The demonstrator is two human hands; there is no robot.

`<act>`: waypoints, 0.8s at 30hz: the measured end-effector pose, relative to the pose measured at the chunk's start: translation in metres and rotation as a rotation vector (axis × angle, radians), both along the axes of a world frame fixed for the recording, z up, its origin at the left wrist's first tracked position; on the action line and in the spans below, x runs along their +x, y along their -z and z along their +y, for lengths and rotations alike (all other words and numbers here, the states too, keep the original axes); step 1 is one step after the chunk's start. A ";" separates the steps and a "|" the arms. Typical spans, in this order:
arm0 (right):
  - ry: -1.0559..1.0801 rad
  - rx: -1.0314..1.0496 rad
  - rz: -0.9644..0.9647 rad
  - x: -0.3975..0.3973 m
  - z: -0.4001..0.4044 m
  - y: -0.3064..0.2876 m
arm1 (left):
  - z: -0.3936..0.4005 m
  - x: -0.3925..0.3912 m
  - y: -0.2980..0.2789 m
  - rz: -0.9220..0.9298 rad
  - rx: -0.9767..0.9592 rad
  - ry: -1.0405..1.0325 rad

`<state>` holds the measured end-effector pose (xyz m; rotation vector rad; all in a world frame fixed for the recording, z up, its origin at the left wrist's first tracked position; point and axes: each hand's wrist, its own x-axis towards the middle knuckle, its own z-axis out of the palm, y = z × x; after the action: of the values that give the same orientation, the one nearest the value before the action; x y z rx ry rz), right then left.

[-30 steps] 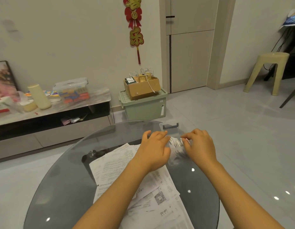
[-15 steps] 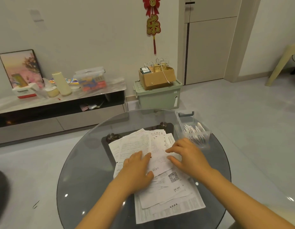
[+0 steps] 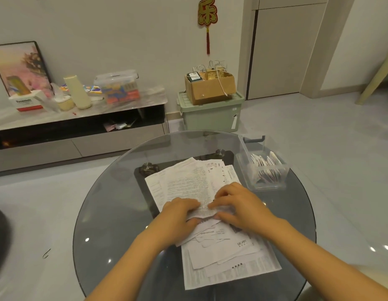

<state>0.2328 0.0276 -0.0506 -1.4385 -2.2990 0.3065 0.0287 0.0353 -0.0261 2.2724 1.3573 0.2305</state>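
Observation:
A loose pile of printed paper sheets (image 3: 210, 235) lies in the middle of a round glass table (image 3: 106, 213). My left hand (image 3: 177, 216) and my right hand (image 3: 238, 205) rest side by side on the pile. Both pinch the near edge of one top sheet (image 3: 188, 181), whose edge is slightly lifted and creased between my fingers and thumbs. A clear plastic box (image 3: 262, 168) with several small folded packets stands at the table's right rim, beyond my right hand.
A green storage bin (image 3: 210, 116) with a cardboard box (image 3: 210, 88) on top stands on the floor behind the table. A low TV cabinet (image 3: 75, 118) with boxes and a framed picture (image 3: 19, 68) runs along the left wall. A beige stool leg (image 3: 377, 79) shows far right.
Both hands left the clear box at the right rim and came down to the paper pile. They now pinch the edge of a top sheet. The camera tilted down and left.

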 end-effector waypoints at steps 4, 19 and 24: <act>0.010 -0.039 0.052 0.000 0.002 0.000 | 0.003 -0.005 0.003 -0.014 -0.069 -0.022; 0.264 -0.278 0.434 -0.009 0.001 -0.001 | 0.012 -0.023 -0.006 -0.423 -0.373 -0.257; 0.323 -0.332 0.367 -0.019 0.003 0.002 | 0.015 -0.017 0.004 -0.329 -0.233 -0.433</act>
<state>0.2138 0.0305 -0.0529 -1.7131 -1.7486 0.8072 0.0120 0.0501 -0.0302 1.6470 1.5841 0.5328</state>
